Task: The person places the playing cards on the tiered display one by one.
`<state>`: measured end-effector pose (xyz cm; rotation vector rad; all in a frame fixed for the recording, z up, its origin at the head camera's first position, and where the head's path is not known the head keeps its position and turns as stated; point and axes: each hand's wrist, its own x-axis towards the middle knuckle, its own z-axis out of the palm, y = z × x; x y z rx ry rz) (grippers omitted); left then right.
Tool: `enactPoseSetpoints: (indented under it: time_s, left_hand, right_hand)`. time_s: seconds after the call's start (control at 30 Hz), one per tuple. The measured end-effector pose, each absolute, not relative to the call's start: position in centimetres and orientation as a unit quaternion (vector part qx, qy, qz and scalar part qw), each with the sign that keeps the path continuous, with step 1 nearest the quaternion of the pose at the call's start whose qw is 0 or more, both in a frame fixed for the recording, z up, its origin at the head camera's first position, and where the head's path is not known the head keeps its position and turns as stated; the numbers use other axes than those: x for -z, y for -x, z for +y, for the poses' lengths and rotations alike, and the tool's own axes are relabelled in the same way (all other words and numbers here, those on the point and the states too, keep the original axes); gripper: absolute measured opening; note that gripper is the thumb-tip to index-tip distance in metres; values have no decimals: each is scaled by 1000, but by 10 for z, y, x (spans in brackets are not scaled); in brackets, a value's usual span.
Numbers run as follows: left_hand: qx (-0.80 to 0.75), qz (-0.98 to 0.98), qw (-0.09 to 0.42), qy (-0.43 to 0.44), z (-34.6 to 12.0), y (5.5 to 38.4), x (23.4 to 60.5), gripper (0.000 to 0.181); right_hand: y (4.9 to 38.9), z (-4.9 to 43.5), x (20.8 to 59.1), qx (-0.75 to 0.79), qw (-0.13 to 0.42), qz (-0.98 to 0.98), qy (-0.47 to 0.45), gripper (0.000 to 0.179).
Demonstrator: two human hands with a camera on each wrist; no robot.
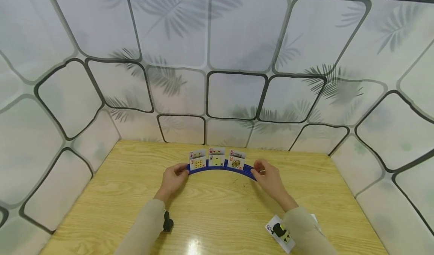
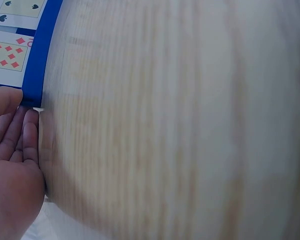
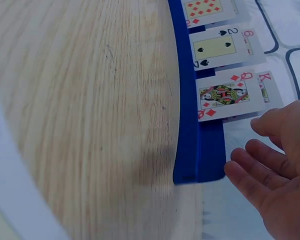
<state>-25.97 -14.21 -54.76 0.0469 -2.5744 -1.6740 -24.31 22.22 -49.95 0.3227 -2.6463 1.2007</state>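
Note:
A blue curved playing card holder [image 1: 217, 168] stands towards the back of the table with two rows of cards upright in it. Its front row has the ten of diamonds [image 1: 198, 164], the two of spades [image 1: 216, 160] and the queen of diamonds [image 3: 224, 95]. Behind them show a seven, a six and a king [image 1: 237, 153]. My left hand [image 1: 174, 179] grips the holder's left end, thumb over the top in the left wrist view. At the right end is my right hand [image 1: 269, 177], fingers loosely bent, fingertips right at the holder's edge.
Loose playing cards [image 1: 280, 234] lie on the table [image 1: 217, 206] near the front right, partly under my right forearm. A patterned cloth wall [image 1: 234, 96] rises close behind the holder and along both sides. A black wrist device [image 1: 167, 222] shows at my left sleeve.

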Motion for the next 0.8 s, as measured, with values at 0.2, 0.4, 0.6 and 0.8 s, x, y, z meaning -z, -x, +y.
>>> enactPoseSetpoints:
  time_s: [0.2,0.4,0.6,0.8]
  left_hand:
    - [547,-836,38,-13,-142,260,548,31]
    - [544,-838,42,-12,-142,262,550,30]
    - [541,-840,43,-14,-142,262,551,30]
    - [543,-838,41,-17,-142,261,550,30]
  right_hand:
    - [225,241,493,-389,115,-907,-116,20]
    - [206,258,495,-365,124,-915,-118,24]
    - [185,271,497,-347,130,-919,-132,29]
    - [165,282,498,-332,114,-926,-138,36]
